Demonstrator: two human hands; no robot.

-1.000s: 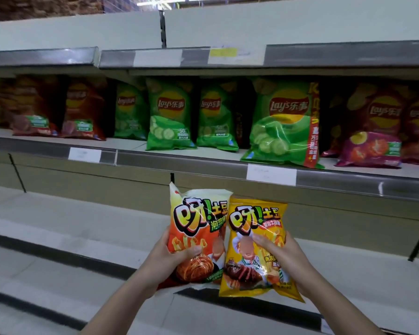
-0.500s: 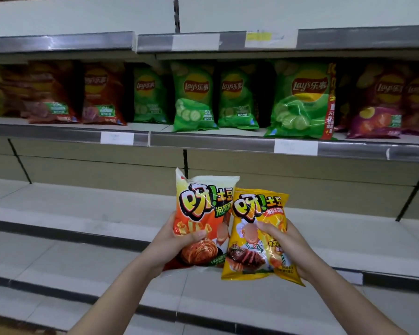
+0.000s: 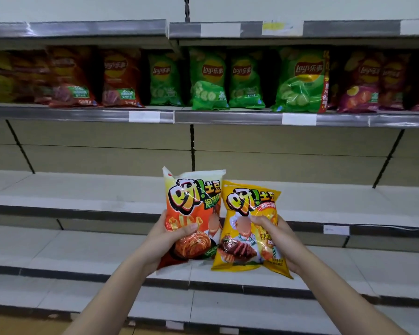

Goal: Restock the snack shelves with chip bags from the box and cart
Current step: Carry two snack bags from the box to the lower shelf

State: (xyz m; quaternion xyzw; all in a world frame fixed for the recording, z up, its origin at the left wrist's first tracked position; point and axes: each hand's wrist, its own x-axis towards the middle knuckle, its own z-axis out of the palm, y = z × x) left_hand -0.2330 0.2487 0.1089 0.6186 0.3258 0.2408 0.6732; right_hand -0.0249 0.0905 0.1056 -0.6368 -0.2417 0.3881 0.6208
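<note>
Our left hand (image 3: 166,238) grips the orange bag (image 3: 191,213) by its lower half, thumb pressed across the front; our right hand (image 3: 279,240) grips the yellow bag (image 3: 249,228) likewise, just beside it, edges overlapping. Both bags hang in the air ahead of the bare shelf (image 3: 82,197). We judge the risk is slippage: the film looks slick, each bag stands tall above its grip and could tip or snag its neighbour. Both forearms reach forward, wrists raised, palms facing inward.
</note>
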